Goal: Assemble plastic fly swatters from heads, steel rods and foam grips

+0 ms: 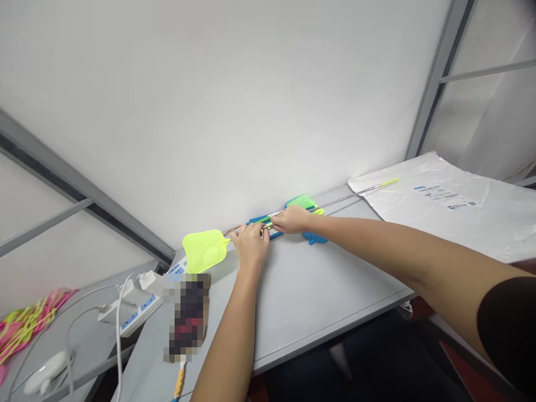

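Note:
A yellow fly swatter (205, 250) with a thin metal rod stretches across the back of the table, its head to the left and its yellow handle tip to the right. My left hand (251, 243) is closed around the rod, a little right of the swatter's head. Just beside it, my right hand (290, 218) pinches the same rod, fingers curled. Under and behind my hands lie more fly swatters: a green one (302, 201) and a blue one (315, 239). My hands partly hide their rods and handles.
A white plastic mailing bag (456, 206) with a label lies at the right. On the left are a power strip (142, 315) with plugs and cables, a pixelated phone-like object (188, 318), and pink and yellow cords (36, 324). A white wall panel (259, 111) stands behind the table.

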The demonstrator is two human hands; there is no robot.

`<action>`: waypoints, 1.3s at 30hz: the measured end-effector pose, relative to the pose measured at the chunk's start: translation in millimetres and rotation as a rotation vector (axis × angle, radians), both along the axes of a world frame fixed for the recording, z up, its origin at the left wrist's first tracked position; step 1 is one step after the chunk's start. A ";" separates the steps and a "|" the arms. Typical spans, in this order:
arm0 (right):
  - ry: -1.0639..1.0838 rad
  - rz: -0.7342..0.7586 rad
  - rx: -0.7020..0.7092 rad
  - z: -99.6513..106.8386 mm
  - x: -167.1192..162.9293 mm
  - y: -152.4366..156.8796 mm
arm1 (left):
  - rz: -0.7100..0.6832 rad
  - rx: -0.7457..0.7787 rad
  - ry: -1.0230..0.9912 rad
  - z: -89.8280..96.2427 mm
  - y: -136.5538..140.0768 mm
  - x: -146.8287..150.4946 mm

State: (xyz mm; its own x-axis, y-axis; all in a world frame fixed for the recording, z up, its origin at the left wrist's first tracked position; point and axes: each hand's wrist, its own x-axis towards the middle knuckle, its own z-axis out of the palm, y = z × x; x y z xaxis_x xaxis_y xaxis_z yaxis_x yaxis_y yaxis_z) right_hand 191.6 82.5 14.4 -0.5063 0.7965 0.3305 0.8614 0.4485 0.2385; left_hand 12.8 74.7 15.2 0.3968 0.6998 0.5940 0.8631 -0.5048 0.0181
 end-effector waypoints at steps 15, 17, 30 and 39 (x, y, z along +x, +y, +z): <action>0.040 0.003 0.006 -1.8 8.6 -2.2 | 0.012 0.034 0.036 0.1 4.9 -2.8; 0.044 -0.018 0.029 -5.3 15.6 -9.2 | 0.004 0.025 0.072 0.3 4.5 -3.4; 0.058 -0.010 0.135 -3.5 42.5 -16.8 | -0.118 0.027 0.121 -1.7 -4.1 0.4; 0.100 -0.073 0.152 -15.9 51.2 -21.8 | -0.121 0.011 -0.012 -2.9 -1.1 -4.0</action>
